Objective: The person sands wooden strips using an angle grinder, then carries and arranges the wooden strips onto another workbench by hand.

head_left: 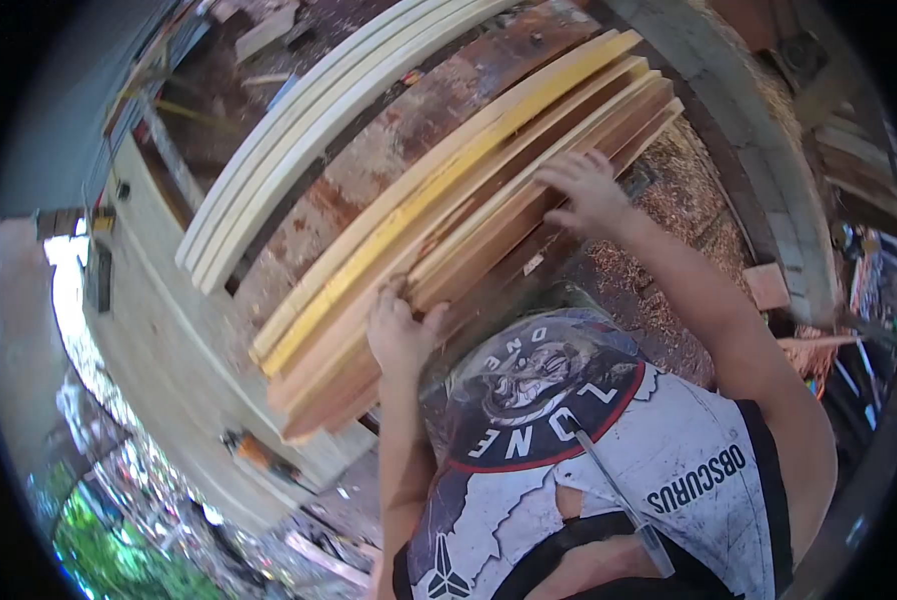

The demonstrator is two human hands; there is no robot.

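Several long wooden boards (489, 182) lie side by side on a rust-stained surface, running from lower left to upper right. My left hand (403, 328) is on the nearer boards, its fingers over their upper edges and its thumb on the near side. Farther along the same boards, my right hand (587, 192) reaches over the top, thumb towards me. Both hands look closed on the near boards, though the undersides of the fingers are hidden. A board with a yellow face (409, 215) lies on the far side of this group.
Beyond them, several pale curved strips (304, 125) lie on the rust-stained surface (354, 150). An orange-and-black tool (259, 455) rests on a light panel (159, 365) at left. Wood shavings (659, 250) cover the ground at right. A pen (619, 485) hangs at my shirt.
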